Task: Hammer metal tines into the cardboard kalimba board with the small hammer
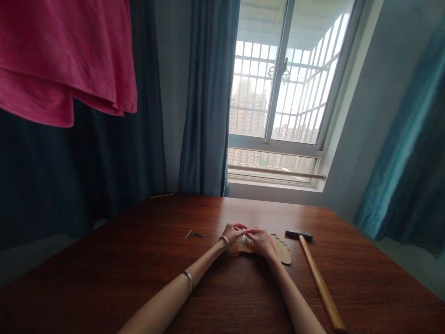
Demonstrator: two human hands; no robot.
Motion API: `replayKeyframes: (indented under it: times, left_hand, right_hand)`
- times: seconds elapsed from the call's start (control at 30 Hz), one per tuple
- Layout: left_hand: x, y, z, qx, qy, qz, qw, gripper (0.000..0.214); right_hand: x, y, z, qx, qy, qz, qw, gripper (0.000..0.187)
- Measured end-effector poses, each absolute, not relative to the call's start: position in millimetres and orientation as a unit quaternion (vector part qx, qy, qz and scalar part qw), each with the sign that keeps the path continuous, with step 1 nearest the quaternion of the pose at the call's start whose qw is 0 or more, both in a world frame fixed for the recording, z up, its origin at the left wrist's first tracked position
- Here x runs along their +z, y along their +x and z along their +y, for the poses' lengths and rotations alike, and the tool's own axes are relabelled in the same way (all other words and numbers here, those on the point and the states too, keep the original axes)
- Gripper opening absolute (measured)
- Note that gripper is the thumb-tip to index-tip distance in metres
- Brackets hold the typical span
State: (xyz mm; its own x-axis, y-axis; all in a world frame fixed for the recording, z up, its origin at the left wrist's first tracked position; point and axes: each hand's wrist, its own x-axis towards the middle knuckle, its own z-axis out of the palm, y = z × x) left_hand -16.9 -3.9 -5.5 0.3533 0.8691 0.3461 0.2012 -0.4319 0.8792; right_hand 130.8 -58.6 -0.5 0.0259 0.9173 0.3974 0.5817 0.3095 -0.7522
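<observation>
My left hand (233, 231) and my right hand (260, 240) meet near the middle of the table, fingertips pinched close together. What they pinch is too small to make out. Beneath them lies a flat tan piece (284, 254) with rows of small holes, its right end sticking out past my right hand. A paler, dotted part (243, 245) shows between my wrists, and pinkish-red bits show beside my right hand. My hands cover much of the middle.
A hammer (319, 278) with a wooden handle lies to the right on the brown table (229, 297). Several thin metal tools (196, 234) rest left of my hands, and a thin dark rod (149, 262) lies nearer. Pink cloth (69, 55) hangs at upper left.
</observation>
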Motion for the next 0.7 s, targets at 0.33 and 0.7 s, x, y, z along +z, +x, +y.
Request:
replayKeyframes:
  times: [0.33, 0.7]
  left_hand:
    - [-3.8, -17.5, -5.5, 0.435, 0.727, 0.378, 0.373, 0.02]
    - [-3.6, -18.8, -6.7, 0.419, 0.75, 0.379, 0.343, 0.018]
  right_hand:
    - [-4.5, 131.7, -58.5, 0.181, -0.564, -0.67, 0.448, 0.026]
    - [-2.4, 128.4, -63.1, 0.169, -0.562, -0.681, 0.438, 0.022]
